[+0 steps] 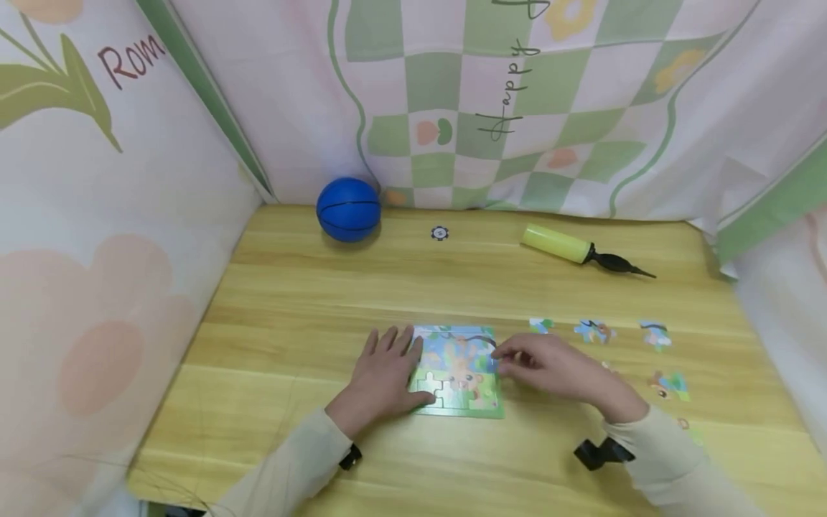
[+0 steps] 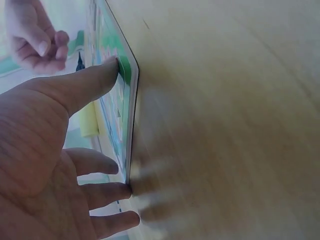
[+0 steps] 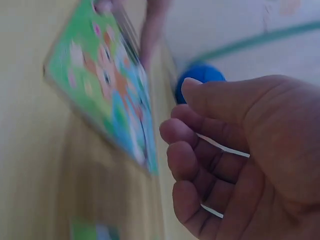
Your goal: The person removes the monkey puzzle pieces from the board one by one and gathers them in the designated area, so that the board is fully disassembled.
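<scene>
A jigsaw puzzle board point(image 1: 459, 412) with a cartoon animal picture lies flat on the wooden table, several pieces fitted in it. Along its left edge rests my left hand point(image 1: 381, 377), fingers spread and thumb on the lower left part; the left wrist view shows the thumb point(image 2: 95, 82) touching the green border. My right hand point(image 1: 549, 366) hovers by the board's right edge. In the right wrist view its fingers point(image 3: 182, 160) are loosely curled, with nothing seen between them and the thumb. Loose puzzle pieces point(image 1: 655, 335) lie to the right, some partly hidden by the right arm.
A blue ball point(image 1: 349, 210) sits at the back left of the table. Beside it lies a small round chip-like disc point(image 1: 439, 233). At the back right is a yellow hand pump point(image 1: 555, 243) with a black nozzle. Patterned curtains point(image 1: 439, 86) hang around the table.
</scene>
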A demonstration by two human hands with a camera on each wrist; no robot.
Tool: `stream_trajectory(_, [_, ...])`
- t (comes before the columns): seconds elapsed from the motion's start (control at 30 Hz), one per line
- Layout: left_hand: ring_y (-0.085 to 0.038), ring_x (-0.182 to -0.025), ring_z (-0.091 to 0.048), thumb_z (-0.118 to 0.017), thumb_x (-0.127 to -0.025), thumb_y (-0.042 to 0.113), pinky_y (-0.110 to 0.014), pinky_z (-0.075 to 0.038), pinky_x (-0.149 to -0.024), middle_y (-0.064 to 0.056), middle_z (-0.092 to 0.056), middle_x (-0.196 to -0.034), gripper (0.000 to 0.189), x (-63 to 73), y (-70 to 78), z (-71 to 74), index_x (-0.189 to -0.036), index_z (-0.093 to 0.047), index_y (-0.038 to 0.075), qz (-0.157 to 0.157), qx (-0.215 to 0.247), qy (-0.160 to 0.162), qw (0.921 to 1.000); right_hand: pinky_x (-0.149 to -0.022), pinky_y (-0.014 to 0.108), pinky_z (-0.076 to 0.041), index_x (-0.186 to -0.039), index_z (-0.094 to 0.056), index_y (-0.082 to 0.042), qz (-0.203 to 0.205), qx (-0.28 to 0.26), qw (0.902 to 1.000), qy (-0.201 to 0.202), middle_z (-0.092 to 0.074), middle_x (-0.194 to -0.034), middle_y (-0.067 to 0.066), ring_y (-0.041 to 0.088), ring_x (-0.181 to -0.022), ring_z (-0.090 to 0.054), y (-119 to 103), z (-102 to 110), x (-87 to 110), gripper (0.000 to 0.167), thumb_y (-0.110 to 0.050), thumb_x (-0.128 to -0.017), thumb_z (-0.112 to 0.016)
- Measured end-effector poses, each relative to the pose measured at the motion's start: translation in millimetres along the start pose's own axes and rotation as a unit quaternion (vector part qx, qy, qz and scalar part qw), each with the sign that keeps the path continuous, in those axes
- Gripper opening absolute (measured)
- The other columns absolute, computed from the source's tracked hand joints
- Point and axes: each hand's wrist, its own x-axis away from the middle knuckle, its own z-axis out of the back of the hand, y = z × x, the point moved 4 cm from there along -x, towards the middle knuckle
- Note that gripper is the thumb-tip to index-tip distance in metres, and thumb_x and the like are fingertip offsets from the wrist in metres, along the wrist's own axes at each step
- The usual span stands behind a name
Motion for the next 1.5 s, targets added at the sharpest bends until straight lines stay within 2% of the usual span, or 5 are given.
stream_trajectory(0.33, [-0.036,-0.151,-0.018,-0.056,-0.086,0.078,-0.058,-0.01,-0.119,-0.01,-0.02,-0.166,0.101,-3.0,4.8,1.2,-0.158,-0.037,0.01,0.002,-0.008,-0.01,0.9999,-0.064,0.024,-0.051,-0.116,-0.075,-0.004,0.029,0.038,0.9966,-0.067,-0.064,-0.096,-0.01,0.001,-0.069,-0.052,-14.7,-42.4,-19.9,0.027,-0.022,-0.097,-0.071])
stream_trajectory(0.73, [-0.037,-0.151,-0.016,-0.059,-0.084,0.079,-0.058,-0.009,-0.119,-0.011,-0.02,-0.166,0.103,-4.0,1.2,1.5,-0.157,-0.038,0.01,0.011,0.002,0.0,0.9999,-0.065,0.025,-0.051,-0.105,-0.072,-0.013,0.016,0.041,0.9986,-0.029,-0.061,-0.09,-0.013,0.003,-0.07,-0.053,-13.5,-52.2,-23.8,0.012,-0.022,-0.098,-0.07])
stream_trajectory(1.1, [-0.037,-0.15,-0.019,-0.059,-0.082,0.08,-0.058,-0.011,-0.119,-0.011,-0.022,-0.165,0.103,-3.7,-0.1,1.0,-0.156,-0.04,0.01,0.01,-0.004,0.0,0.9999,-0.058,0.026,-0.052,-0.095,-0.066,-0.022,-0.02,-0.047,0.9987,-0.007,-0.065,-0.079,-0.008,0.007,-0.065,-0.058,-10.2,-51.2,-24.5,0.006,-0.023,-0.099,-0.069])
stream_trajectory(1.27, [-0.036,-0.151,-0.017,-0.058,-0.083,0.08,-0.058,-0.011,-0.119,-0.01,-0.021,-0.166,0.103,-4.1,1.9,1.5,-0.157,-0.039,0.011,0.007,-0.007,0.001,1.0,-0.06,0.028,-0.053,-0.097,-0.068,-0.023,-0.035,-0.07,0.9963,0.036,-0.066,-0.084,-0.006,0.012,-0.07,-0.059,0.0,-20.3,10.2,0.005,-0.027,-0.097,-0.07])
stream_trajectory(1.5, [-0.037,-0.151,-0.017,-0.058,-0.084,0.079,-0.059,-0.012,-0.119,-0.011,-0.022,-0.166,0.102,-1.3,1.7,1.3,-0.156,-0.04,0.01,0.004,-0.003,-0.002,1.0,-0.064,0.027,-0.055,-0.102,-0.069,-0.017,-0.085,-0.05,0.9946,0.034,-0.067,-0.089,-0.007,0.011,-0.077,-0.063,38.8,17.0,100.8,0.003,-0.018,-0.1,-0.067])
